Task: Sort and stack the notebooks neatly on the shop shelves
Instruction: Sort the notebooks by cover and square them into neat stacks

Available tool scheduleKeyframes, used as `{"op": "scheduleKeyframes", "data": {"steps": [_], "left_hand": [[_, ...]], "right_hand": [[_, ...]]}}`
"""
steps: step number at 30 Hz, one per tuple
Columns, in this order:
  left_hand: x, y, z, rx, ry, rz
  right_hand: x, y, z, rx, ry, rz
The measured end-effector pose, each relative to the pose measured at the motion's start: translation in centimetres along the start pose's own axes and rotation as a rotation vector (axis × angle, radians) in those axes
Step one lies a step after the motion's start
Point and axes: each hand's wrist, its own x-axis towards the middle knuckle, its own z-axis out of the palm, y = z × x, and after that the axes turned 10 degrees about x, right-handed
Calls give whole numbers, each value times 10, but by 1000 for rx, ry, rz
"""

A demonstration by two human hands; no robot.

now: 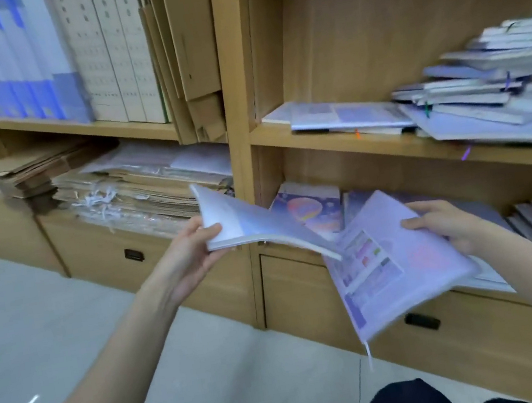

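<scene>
- A thin pale notebook (254,227) is held in the air in front of the wooden shelves, gripped at its left edge by the left hand (190,257); the thumb lies on top and the fingers are curled underneath, so the free end sags toward the right.
- A lilac notebook (394,261) is held by the right hand (444,226) at its right edge, thumb on the cover, and is tilted so that one corner hangs past the front edge of the lower shelf (471,291).
- The two notebooks appear to be kept apart, one per hand, probably so that they can be compared and sorted.
- On the lower shelf, behind the hands, a notebook with a colourful planet cover (311,211) lies flat near the left corner.
- On the upper shelf (353,145), a loose, slanting pile of notebooks (489,88) is spread toward the right edge and has not yet been straightened.
- The picture is blurred.
</scene>
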Motion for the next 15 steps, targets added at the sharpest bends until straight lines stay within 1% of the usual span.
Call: {"op": "scheduleKeyframes", "data": {"steps": [3,5,7,9,11,13,15], "left_hand": [[23,-8,36,-179,-8,39],[38,-21,54,-315,-7,67],[52,-43,71,-414,-36,39],[65,-69,86,-465,-45,-45],[77,-94,102,-451,-20,-179],[85,-117,118,-349,41,-339],[86,-134,129,-233,107,-447]], "right_hand": [[10,-4,-12,109,137,-23],[13,-6,-15,186,186,-59],[18,-1,-23,253,223,-89],[25,9,-29,307,264,-90],[32,19,-31,319,290,-59],[36,31,-23,291,260,8],[36,45,-19,257,271,66]]}}
